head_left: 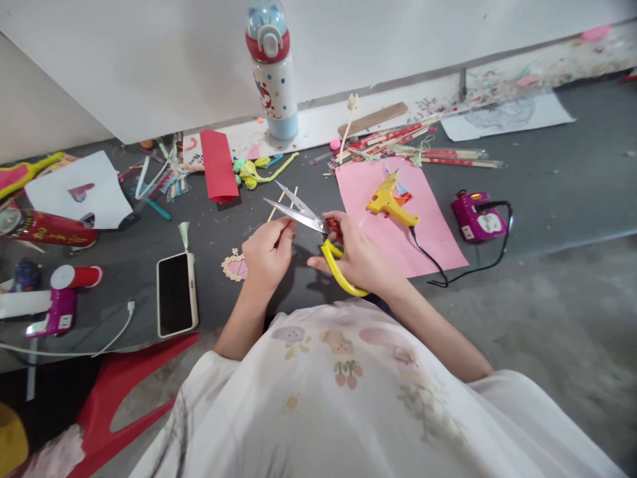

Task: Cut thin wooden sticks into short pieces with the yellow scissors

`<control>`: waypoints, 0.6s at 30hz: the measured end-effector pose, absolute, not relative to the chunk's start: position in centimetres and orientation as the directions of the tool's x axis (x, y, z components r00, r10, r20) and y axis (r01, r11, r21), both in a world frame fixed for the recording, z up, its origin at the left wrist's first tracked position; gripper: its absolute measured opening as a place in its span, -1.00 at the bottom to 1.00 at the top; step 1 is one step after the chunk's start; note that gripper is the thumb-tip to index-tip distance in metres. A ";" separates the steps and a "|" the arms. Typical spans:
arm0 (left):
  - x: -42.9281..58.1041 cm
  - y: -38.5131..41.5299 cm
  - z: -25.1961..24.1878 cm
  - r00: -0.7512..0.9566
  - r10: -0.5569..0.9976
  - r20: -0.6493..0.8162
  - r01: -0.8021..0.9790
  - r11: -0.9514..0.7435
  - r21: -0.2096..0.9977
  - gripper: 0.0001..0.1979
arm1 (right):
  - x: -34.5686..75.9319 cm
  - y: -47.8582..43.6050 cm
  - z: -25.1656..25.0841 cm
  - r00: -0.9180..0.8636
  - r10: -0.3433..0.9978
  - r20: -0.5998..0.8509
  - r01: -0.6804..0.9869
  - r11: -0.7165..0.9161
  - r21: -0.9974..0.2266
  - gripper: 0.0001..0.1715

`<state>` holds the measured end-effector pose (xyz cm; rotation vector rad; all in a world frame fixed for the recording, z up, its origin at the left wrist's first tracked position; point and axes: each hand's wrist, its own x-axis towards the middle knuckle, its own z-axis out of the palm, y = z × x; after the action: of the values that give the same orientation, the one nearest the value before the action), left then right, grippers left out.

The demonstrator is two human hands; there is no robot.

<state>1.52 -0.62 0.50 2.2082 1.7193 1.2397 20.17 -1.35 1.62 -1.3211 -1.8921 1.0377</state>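
My right hand [361, 255] is wrapped round the handles of a pair of scissors [304, 218]. One handle is yellow, and red shows under my fingers. The blades are spread apart and point left. At the lower blade, my left hand [269, 252] is closed in a pinch; what sits between its fingertips is too small to make out. Thin pale sticks [277, 205] show by the blades, and I cannot tell whether they are held or lie on the table. Beside my left wrist lies a small pink piece edged with pale bits [233, 266].
A yellow glue gun [391, 200] rests on pink paper [432, 242], its cord running to a purple power block [478, 218]. Behind stand a bottle [273, 86] and bundled sticks [388, 143]. Leftward lie a phone [176, 295], red paper [217, 166], a can [54, 228] and thread [77, 276].
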 end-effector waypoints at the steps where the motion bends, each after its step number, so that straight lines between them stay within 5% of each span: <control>1: 1.5 -0.5 0.4 0.064 0.843 0.534 0.790 -0.370 0.489 -0.78 | 20.0 -1.3 1.2 -0.296 0.955 0.016 0.462 0.157 -0.873 -0.16; 7: 1.9 -1.3 0.0 0.299 0.621 0.725 0.765 -0.610 0.206 -0.67 | 18.9 -0.3 -1.7 -0.169 0.974 -0.150 0.167 -0.122 -0.978 -0.30; 11: 2.7 -2.1 0.0 0.574 0.432 0.696 0.581 -0.813 0.026 -0.67 | 18.6 0.1 -3.1 -0.143 0.973 -0.180 0.037 -0.176 -0.984 -0.35; 18: 4.1 -2.2 1.1 0.692 0.364 0.624 0.520 -0.850 -0.082 -0.83 | 18.6 0.2 -3.1 -0.171 0.970 -0.174 -0.010 -0.179 -0.984 -0.37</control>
<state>4.05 -2.17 1.08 3.1198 0.8308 1.0559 18.56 0.20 -3.14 -1.2350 -1.2252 1.4807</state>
